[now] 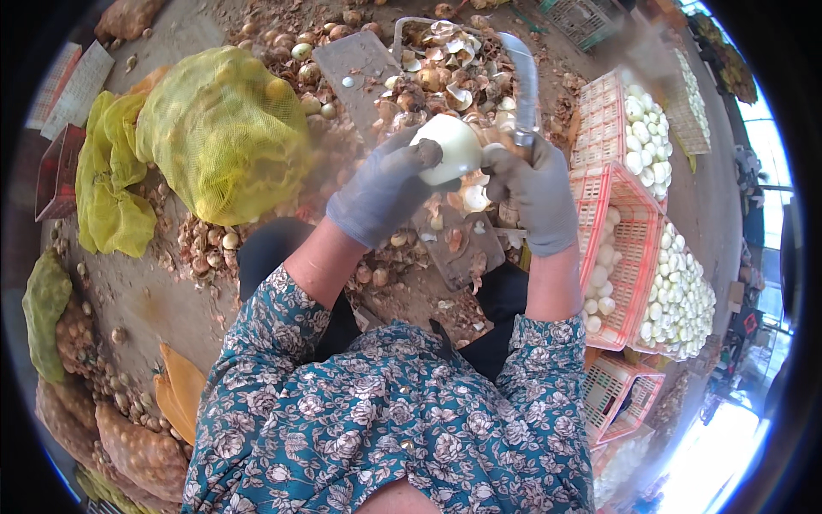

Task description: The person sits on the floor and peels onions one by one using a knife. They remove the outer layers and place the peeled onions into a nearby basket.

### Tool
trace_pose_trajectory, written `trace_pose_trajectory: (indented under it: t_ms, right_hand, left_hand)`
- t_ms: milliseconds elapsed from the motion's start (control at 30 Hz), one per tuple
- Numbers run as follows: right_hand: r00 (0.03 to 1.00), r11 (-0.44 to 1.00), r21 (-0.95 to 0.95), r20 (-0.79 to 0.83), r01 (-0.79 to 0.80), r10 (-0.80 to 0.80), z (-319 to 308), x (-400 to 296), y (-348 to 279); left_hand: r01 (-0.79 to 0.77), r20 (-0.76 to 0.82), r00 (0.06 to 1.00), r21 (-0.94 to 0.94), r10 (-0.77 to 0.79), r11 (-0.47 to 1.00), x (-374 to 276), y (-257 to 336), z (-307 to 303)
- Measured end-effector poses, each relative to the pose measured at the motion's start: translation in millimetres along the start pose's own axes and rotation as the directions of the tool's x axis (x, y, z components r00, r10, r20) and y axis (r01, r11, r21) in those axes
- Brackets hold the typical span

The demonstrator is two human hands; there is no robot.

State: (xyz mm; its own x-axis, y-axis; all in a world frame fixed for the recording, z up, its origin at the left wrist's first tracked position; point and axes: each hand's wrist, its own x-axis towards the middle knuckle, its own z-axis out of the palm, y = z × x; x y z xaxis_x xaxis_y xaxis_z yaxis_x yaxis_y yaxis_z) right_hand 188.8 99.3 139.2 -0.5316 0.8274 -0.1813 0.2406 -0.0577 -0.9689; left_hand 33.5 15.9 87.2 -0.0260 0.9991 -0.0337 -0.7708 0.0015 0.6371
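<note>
A large peeled white onion (451, 146) sits in my left hand (392, 186), which wears a grey work glove with a dirty thumb tip. My right hand (536, 193), gloved the same way, grips the handle of a curved knife (521, 80). Its blade points up and away from me, clear of the onion. The right fingertips are close against the onion's right side; whether they pull at skin cannot be told. Beneath both hands lies a heap of onions and loose skins (443, 83) in a crate, with a flat board (459, 247) nearer my knees.
A full yellow mesh sack (225, 135) of onions stands at left. Red-and-white plastic crates (626, 257) at right hold peeled onions (681, 292). Onion skins and unpeeled onions (209, 244) litter the floor. More filled sacks (141, 443) lie at lower left.
</note>
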Motion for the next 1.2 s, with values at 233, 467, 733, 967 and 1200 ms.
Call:
trace_pose_trajectory:
  t_ms: [233,467,733,967,1200]
  right_hand:
    - [0.996,0.999,0.009,-0.083,0.037,-0.036,14.6,-11.3,-12.4]
    - [0.990,0.994,0.104,-0.140,0.042,-0.028,-9.6,6.5,12.7]
    - [0.981,0.775,-0.632,-0.154,-0.006,-0.118,-54.9,50.1,29.8]
    - [0.893,0.418,-0.840,0.158,0.346,-0.421,-14.7,-28.6,3.0]
    - [0.819,0.115,-0.921,0.267,0.372,-0.509,-13.7,-42.8,6.8]
  left_hand:
    - [-0.065,-0.034,0.997,0.167,0.071,0.984,3.1,-7.4,3.4]
    - [-0.026,-0.067,0.997,0.054,0.030,0.998,2.3,-6.2,-2.0]
    - [-0.058,-0.126,0.989,0.119,0.073,0.991,0.6,0.0,0.8]
    - [-0.096,-0.237,0.959,0.245,0.155,0.965,-1.9,8.0,2.4]
    - [-0.090,-0.173,0.976,0.229,0.131,0.969,0.1,4.6,-1.8]
